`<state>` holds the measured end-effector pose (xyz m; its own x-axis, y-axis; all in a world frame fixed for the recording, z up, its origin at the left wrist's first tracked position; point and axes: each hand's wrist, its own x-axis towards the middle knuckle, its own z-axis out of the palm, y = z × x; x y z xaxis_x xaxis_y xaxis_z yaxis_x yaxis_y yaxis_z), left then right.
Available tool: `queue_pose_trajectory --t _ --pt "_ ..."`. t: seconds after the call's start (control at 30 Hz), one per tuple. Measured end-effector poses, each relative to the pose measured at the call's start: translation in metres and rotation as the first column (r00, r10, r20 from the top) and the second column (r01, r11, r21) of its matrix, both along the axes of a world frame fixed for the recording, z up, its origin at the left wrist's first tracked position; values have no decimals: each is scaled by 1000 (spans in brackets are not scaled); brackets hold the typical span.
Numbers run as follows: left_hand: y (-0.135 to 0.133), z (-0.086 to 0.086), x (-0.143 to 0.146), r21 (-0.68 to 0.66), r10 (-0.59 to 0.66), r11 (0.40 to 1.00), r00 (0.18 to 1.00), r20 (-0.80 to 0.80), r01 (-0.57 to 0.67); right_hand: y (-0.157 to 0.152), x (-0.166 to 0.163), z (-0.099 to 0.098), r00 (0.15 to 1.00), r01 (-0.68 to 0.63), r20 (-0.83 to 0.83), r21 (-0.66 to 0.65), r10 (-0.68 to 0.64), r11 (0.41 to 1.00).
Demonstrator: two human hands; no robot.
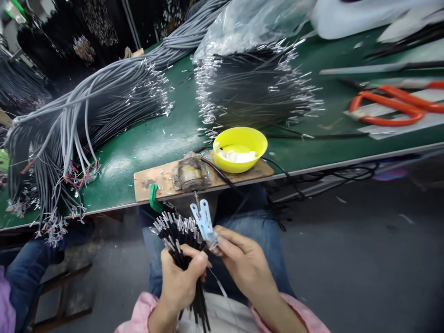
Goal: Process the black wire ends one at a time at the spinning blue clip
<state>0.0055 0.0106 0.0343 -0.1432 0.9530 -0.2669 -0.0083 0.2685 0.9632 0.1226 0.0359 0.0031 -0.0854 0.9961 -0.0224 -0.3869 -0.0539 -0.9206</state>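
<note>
We're mid-step in front of the tabletop (152, 143). Left hand (180, 282) has its fingers (194, 261) clenched round the wire bundle (173, 236), bare tips up. Right hand (243, 263) pinches the blue clip (204, 222) beside those tips. Next move likely needs level tips and a steady clip.

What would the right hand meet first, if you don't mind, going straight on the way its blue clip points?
Probably the front edge of the wooden board below the metal pot; the blue clip in the right hand points up at it, beside the wire bundle. Depth is unclear.
</note>
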Motion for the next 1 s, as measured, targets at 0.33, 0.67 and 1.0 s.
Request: queue_pose_trajectory --t 0.33,0.67,1.0 --pt "-3 3 7 49 105 993 994 5 -106 0 -2 11 981 15 188 122 -38 992" --pt "-4 0 0 90 136 986 988 74 -142 6 4 20 975 -145 187 141 117 979" --pt "-10 3 -6 163 173 975 976 -132 -151 23 17 17 961 -181 221 54 165 982"
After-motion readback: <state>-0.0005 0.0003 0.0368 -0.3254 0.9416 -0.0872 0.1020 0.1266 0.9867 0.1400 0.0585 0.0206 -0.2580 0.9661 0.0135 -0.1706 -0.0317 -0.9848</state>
